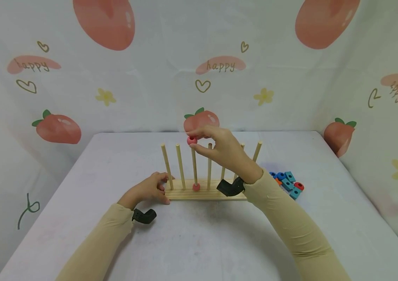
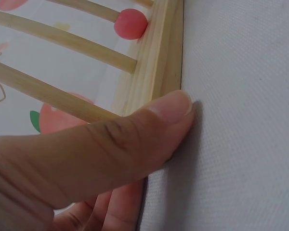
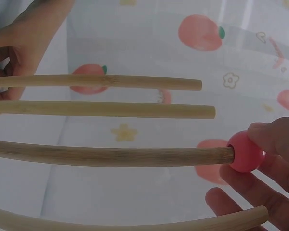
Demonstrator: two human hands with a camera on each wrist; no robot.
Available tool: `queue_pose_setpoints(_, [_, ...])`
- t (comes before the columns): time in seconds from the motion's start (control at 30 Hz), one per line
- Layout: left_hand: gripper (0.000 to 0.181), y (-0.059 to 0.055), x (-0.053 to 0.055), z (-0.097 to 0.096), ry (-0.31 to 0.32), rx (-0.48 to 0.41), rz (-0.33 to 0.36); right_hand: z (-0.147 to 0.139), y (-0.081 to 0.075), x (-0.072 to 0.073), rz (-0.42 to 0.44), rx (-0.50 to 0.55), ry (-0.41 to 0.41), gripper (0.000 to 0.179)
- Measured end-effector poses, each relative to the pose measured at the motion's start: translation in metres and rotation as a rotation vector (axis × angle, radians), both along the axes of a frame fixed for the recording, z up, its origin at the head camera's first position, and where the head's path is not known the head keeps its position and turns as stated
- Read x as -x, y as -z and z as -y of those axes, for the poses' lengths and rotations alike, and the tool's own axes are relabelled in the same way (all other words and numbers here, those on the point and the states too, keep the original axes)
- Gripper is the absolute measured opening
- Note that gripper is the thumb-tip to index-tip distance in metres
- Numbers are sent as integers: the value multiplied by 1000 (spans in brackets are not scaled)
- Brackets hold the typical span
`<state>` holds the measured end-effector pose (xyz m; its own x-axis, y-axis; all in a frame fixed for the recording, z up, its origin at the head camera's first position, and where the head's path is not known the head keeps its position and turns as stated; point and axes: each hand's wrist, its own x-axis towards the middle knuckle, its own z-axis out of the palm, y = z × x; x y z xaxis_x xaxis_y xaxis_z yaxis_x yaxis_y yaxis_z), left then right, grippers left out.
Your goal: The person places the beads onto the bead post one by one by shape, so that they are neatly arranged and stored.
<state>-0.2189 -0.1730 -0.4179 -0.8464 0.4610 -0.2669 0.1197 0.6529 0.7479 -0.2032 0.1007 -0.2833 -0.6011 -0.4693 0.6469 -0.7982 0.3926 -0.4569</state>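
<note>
Pinkish-red round bead [image 1: 192, 141] is pinched in the right hand [image 1: 224, 148], right at the tip of a pale wooden peg [image 1: 195, 168]; matching red bead [image 1: 196, 187] sits at six o'clock below. Left hand [image 1: 147, 189] is gripping the pale wooden rack [image 1: 202, 196] at its nine o'clock end. Small blue, orange and red pieces [image 1: 287, 184] lie off around four o'clock.

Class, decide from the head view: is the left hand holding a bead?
No, the left hand grips the wooden base at one end.

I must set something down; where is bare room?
Bare table lies left of the left hand, behind the wooden peg rack, and right of the loose beads. Crowded: between rack and beads, where the right sleeve crosses.
</note>
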Motion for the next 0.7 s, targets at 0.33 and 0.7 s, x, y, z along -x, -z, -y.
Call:
queue_pose_setpoints(0.33, [77, 3, 1, 1, -2, 0, -1, 0, 0, -1, -11, -8, 9, 23])
queue_pose_setpoints(0.7, [76, 1, 0, 1, 1, -5, -1, 0, 1, -1, -1, -11, 22, 26])
